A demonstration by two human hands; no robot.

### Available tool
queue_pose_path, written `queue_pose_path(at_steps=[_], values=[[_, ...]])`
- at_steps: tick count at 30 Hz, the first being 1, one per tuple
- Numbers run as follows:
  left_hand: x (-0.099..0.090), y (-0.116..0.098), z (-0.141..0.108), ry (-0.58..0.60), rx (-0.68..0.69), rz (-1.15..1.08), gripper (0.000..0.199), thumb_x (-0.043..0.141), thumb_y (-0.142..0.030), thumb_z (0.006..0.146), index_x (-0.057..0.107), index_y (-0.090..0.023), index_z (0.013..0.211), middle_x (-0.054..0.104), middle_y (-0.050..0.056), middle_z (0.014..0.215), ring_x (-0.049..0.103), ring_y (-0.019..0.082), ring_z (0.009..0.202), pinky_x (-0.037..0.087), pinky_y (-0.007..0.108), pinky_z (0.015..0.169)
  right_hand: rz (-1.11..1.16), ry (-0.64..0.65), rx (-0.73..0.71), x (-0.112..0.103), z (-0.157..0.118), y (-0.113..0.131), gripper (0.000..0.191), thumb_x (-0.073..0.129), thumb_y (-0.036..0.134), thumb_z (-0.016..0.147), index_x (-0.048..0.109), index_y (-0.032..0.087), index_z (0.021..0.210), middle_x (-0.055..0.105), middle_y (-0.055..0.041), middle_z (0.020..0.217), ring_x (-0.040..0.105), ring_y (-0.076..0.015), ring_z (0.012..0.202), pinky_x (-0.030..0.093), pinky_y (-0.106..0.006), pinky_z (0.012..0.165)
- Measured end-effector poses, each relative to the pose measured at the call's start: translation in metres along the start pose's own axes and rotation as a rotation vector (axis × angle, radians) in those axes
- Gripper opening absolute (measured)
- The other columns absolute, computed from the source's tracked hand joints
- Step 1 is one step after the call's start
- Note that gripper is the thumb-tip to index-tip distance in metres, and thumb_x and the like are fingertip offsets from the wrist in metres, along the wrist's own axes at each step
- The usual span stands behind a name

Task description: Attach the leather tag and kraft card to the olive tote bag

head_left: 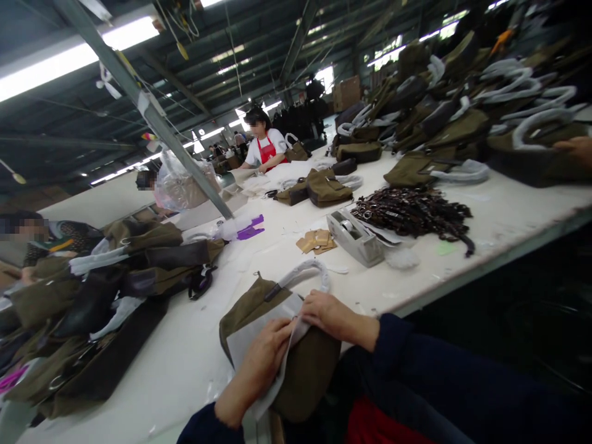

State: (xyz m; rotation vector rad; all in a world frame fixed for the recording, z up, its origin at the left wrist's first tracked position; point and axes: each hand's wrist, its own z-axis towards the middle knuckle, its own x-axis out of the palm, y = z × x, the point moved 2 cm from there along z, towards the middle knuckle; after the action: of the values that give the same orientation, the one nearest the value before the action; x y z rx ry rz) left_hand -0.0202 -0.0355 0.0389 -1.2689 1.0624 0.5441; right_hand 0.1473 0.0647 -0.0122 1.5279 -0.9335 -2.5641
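Note:
An olive-green handbag lies at the table's near edge, its handle wrapped in pale padding. Over its front spreads a thin white sheet, partly folded up. My left hand rests across the sheet, its fingertips closed on the fold. From the other side, my right hand pinches the sheet's upper edge between thumb and fingers. Both hands' fingertips nearly meet at the middle of the bag. Whatever small item may sit between the fingertips is too small to make out.
Bags pile up on the left and far right. Beyond my bag stand a grey tape dispenser, brown cards and a heap of dark straps. A slanted metal post rises behind. Co-workers work around the table.

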Motion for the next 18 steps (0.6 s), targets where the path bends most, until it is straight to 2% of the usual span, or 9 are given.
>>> queue_pose_path(at_steps=[3,5,6,7,9,11,14,16,18], values=[[-0.014,0.006,0.0,0.037,-0.015,-0.106,0.035,0.045,-0.031,0.098,0.062,-0.033,0.129,0.064,0.003,0.131,0.061,0.019,0.115,0.047,0.034,0.105,-0.002,0.047,0.112,0.003,0.009,-0.005,0.019,0.06,0.023,0.091,0.071,0.015,0.078,0.067,-0.0055,0.079,0.055,-0.0178,0.08,0.039,-0.028,0.072],[-0.027,0.006,-0.001,0.117,-0.033,-0.134,0.034,0.046,-0.033,0.098,0.064,-0.032,0.126,0.068,0.002,0.126,0.063,0.019,0.112,0.049,0.033,0.103,0.025,0.082,0.16,0.003,0.015,-0.008,0.017,0.064,0.022,0.086,0.071,0.015,0.072,0.064,-0.0036,0.071,0.052,-0.0159,0.071,0.035,-0.027,0.065],[-0.033,0.004,-0.003,0.119,-0.057,-0.106,0.033,0.047,-0.034,0.097,0.065,-0.031,0.124,0.069,0.002,0.123,0.064,0.02,0.111,0.051,0.035,0.101,0.053,0.104,0.179,0.003,0.017,-0.009,0.016,0.064,0.021,0.084,0.07,0.015,0.07,0.063,-0.0026,0.068,0.051,-0.0146,0.067,0.033,-0.027,0.062],[-0.039,0.001,-0.004,0.069,-0.088,-0.048,0.032,0.048,-0.034,0.096,0.067,-0.028,0.122,0.07,0.003,0.121,0.065,0.021,0.11,0.051,0.037,0.101,0.087,0.124,0.197,0.002,0.019,-0.011,0.015,0.065,0.02,0.082,0.07,0.015,0.069,0.062,-0.0018,0.066,0.049,-0.0136,0.064,0.031,-0.026,0.06],[-0.046,-0.013,-0.007,-0.147,-0.13,0.109,0.03,0.049,-0.033,0.095,0.068,-0.024,0.117,0.07,0.007,0.12,0.063,0.024,0.113,0.051,0.042,0.101,0.149,0.149,0.231,0.001,0.021,-0.013,0.011,0.066,0.018,0.079,0.072,0.015,0.07,0.062,-0.0012,0.066,0.049,-0.0124,0.062,0.03,-0.025,0.06],[-0.039,-0.031,-0.007,-0.304,-0.077,0.218,0.028,0.048,-0.028,0.095,0.067,-0.023,0.115,0.068,0.008,0.121,0.061,0.025,0.115,0.052,0.044,0.101,0.188,0.144,0.252,-0.001,0.022,-0.013,0.008,0.067,0.017,0.077,0.073,0.015,0.074,0.064,-0.0015,0.068,0.05,-0.0125,0.064,0.031,-0.024,0.061],[-0.009,-0.045,0.001,-0.228,0.05,0.274,0.03,0.048,-0.019,0.094,0.065,-0.025,0.117,0.068,0.007,0.122,0.063,0.024,0.11,0.056,0.042,0.094,0.213,0.153,0.274,-0.001,0.022,-0.013,0.008,0.068,0.018,0.078,0.075,0.015,0.078,0.066,-0.0023,0.069,0.052,-0.0132,0.066,0.033,-0.023,0.061],[0.008,-0.036,0.008,-0.183,0.022,0.285,0.033,0.049,-0.015,0.093,0.064,-0.023,0.121,0.068,0.008,0.122,0.063,0.025,0.11,0.056,0.044,0.094,0.219,0.179,0.311,-0.001,0.021,-0.014,0.009,0.068,0.02,0.078,0.075,0.014,0.079,0.066,-0.0028,0.068,0.052,-0.0133,0.066,0.033,-0.023,0.061],[0.015,-0.019,0.011,-0.163,-0.012,0.227,0.032,0.05,-0.018,0.094,0.063,-0.024,0.123,0.068,0.007,0.122,0.063,0.024,0.112,0.054,0.043,0.097,0.232,0.198,0.344,-0.001,0.021,-0.015,0.011,0.069,0.022,0.079,0.076,0.014,0.081,0.066,-0.0029,0.068,0.052,-0.0129,0.065,0.034,-0.022,0.06]])
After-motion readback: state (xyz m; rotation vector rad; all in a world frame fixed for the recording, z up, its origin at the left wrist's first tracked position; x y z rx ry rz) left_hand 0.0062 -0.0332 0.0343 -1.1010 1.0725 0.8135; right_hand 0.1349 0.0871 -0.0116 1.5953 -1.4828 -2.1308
